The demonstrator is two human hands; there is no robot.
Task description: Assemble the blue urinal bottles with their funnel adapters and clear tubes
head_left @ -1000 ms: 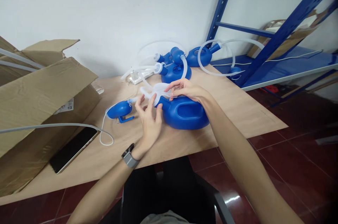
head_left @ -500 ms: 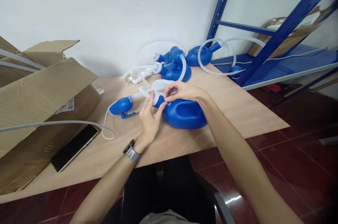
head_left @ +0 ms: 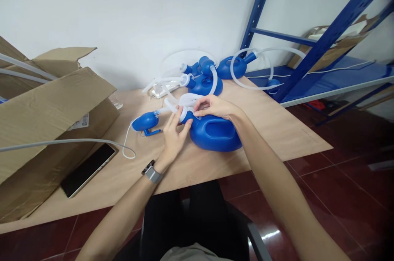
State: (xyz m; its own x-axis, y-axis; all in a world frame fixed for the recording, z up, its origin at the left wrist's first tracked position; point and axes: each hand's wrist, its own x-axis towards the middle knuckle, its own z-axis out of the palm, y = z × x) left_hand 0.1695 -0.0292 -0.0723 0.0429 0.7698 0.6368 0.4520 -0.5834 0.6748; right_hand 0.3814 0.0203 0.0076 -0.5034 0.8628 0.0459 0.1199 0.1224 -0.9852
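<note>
A blue plastic urinal bottle (head_left: 215,142) with a moulded handle lies on its side on the wooden table. Its neck, with a white cap (head_left: 184,114) and a pale corrugated tube (head_left: 189,97), points left. My left hand (head_left: 174,133) holds the neck and cap between fingers and thumb. At the top of the neck my right hand (head_left: 212,107) is closed in a pinch, its wrist above the bottle. A small clear strap (head_left: 198,117) shows just under its fingertips; part of it is hidden.
Several more blue bottles with tubes (head_left: 205,85) stand at the back by the wall. A smaller blue bottle (head_left: 146,121) lies left of my hands. Further left are a phone (head_left: 89,170) and an open cardboard box (head_left: 58,109). A blue metal shelf (head_left: 332,86) stands right.
My left thumb has lifted slightly along the neck, and my right fingertips have shifted a little at the strap. The view has moved slightly; the bottle stays in place.
</note>
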